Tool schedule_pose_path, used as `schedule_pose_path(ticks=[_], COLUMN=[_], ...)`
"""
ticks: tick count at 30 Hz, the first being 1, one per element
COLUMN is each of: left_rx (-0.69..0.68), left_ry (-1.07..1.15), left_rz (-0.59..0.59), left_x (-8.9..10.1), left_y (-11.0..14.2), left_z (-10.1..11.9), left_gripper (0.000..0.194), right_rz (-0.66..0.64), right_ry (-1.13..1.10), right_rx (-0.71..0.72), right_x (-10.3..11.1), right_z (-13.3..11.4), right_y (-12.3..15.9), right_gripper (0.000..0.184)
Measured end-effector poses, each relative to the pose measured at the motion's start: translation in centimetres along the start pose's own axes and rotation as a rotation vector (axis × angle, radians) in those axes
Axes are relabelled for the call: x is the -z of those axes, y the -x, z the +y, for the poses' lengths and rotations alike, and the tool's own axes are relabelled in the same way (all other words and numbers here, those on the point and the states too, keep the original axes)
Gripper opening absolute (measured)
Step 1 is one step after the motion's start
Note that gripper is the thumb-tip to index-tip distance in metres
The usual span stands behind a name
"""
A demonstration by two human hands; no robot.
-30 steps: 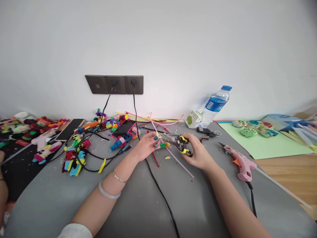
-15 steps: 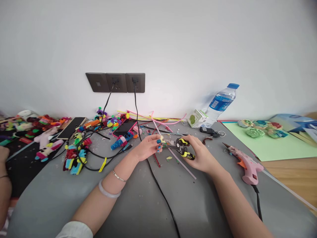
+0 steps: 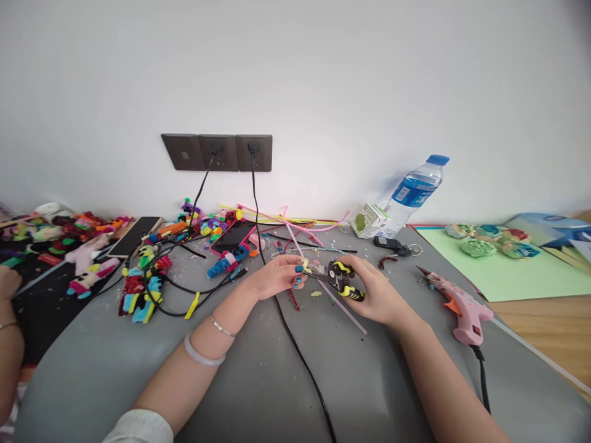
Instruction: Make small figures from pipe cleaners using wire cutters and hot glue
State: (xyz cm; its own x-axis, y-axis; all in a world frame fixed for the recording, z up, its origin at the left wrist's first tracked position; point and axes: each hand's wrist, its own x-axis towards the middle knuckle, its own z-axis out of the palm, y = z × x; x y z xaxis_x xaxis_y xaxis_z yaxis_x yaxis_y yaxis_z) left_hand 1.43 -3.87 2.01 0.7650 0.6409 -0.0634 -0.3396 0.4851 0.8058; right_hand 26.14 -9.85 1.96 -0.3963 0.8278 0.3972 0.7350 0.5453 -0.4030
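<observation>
My right hand point(image 3: 376, 286) is wrapped round a pair of black-and-yellow pliers point(image 3: 339, 277), whose jaws point left. Between the closed fingertips of my left hand point(image 3: 277, 277), a small pale yellow piece point(image 3: 305, 266) is pinched; its kind is too small to make out. The jaw tips reach that piece, close by the blue-painted nails. Pink glue sticks or straws point(image 3: 344, 307) and a red glittery strip point(image 3: 294, 300) lie on the grey table point(image 3: 258, 381) beneath and around both hands, among scattered scraps.
A black cable point(image 3: 300, 351) crosses the table. Fuzzy pipe-cleaner figures point(image 3: 143, 289) and phones point(image 3: 135, 237) lie left. A pink glue gun point(image 3: 466, 314), keys point(image 3: 392, 246), a water bottle point(image 3: 413, 194) and a small carton point(image 3: 368, 220) stand or lie right. Another person's arm point(image 3: 9, 344) shows at far left.
The pliers' jaws have come up slightly to the pinched yellow piece, and my left fingers have shifted a little. The other person's hand at far left has moved slightly.
</observation>
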Motion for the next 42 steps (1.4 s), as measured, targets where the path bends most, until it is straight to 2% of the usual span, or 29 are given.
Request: schedule_pose_path(ticks=[23,34,42], left_rx=[0.076,0.065,0.077], left_ry=[0.081,0.093,0.076], left_rz=[-0.131,-0.154,-0.167], left_x=[-0.4,-0.2,0.0], left_y=[0.2,0.1,0.1], left_z=[0.2,0.1,0.2], left_gripper=[0.03,0.021,0.022], right_rz=[-0.052,-0.077,-0.119], right_ry=[-0.029,-0.113,-0.175], right_rx=[-0.002,-0.042,-0.096], right_x=[-0.1,0.2,0.2], right_z=[-0.5,-1.1,-1.4], right_y=[0.2,0.0,0.0], right_gripper=[0.05,0.04,0.036])
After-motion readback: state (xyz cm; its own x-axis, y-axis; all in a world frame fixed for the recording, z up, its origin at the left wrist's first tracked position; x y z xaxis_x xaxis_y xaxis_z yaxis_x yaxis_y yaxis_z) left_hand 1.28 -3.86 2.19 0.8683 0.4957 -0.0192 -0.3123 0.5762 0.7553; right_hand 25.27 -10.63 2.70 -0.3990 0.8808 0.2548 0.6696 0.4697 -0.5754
